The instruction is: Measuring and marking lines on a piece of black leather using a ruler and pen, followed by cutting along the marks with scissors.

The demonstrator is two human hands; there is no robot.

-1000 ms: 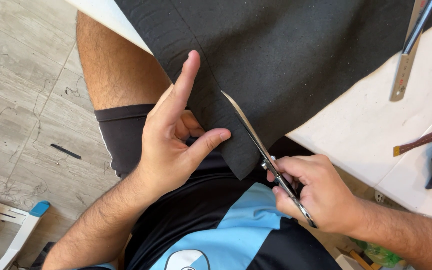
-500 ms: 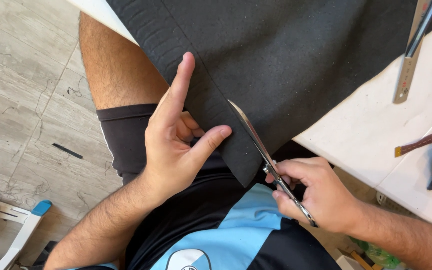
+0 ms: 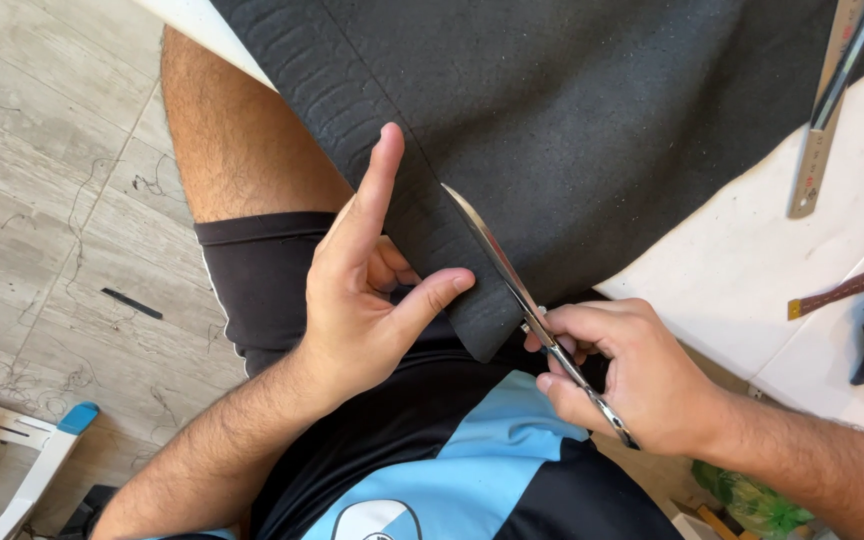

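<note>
Cutting black fabric with scissors gripped in my right hand; left hand pinching the edge strip, cut barely started, most uncut.

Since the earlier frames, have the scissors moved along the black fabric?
Yes. The scissors in the right hand have advanced slightly up the black fabric, their tip now nearer the left hand index finger, which holds the strip.

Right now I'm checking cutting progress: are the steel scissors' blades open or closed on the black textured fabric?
Cannot tell. The steel scissors show one long blade lying on the black textured fabric; any second blade is hidden. The right hand grips the handles.
</note>
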